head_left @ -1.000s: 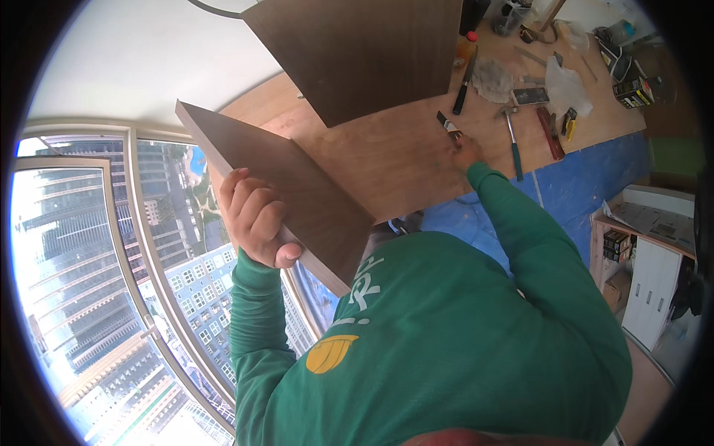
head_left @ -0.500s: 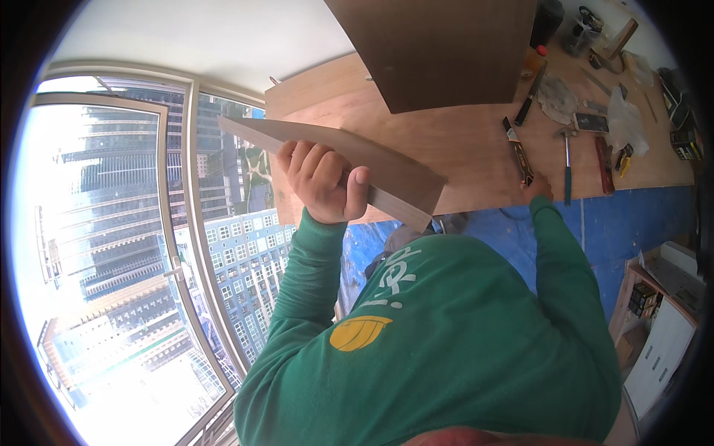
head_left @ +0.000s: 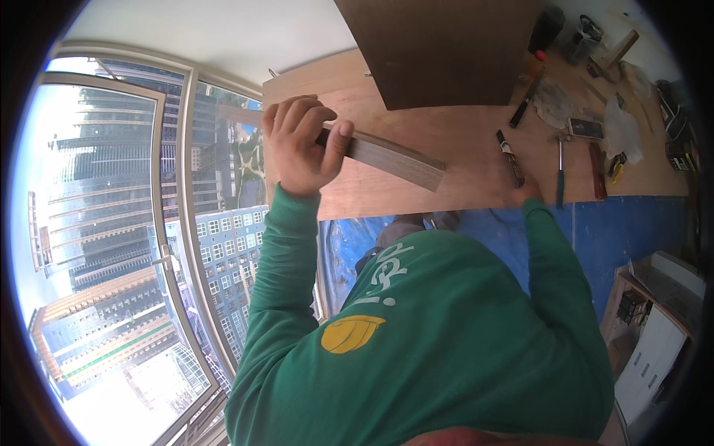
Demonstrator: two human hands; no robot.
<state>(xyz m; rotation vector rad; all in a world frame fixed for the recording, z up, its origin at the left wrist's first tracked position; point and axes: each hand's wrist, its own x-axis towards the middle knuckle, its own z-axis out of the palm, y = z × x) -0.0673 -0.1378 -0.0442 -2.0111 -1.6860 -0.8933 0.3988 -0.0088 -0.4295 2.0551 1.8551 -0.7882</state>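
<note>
Left hand (head_left: pixel 301 145) grips one brown panel (head_left: pixel 394 160); right hand (head_left: pixel 524 193), grip unclear, rests by one marker (head_left: pixel 511 157).

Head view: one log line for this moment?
left hand: grips dark wood plank, raised | right hand: on plywood sheet, near marker | hammer beside

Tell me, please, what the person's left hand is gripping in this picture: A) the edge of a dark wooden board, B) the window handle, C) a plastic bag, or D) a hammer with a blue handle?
A: the left hand is wrapped around the edge of the dark wooden board, held up over the plywood sheet, while the blue-handled hammer lies untouched on that sheet.
</note>
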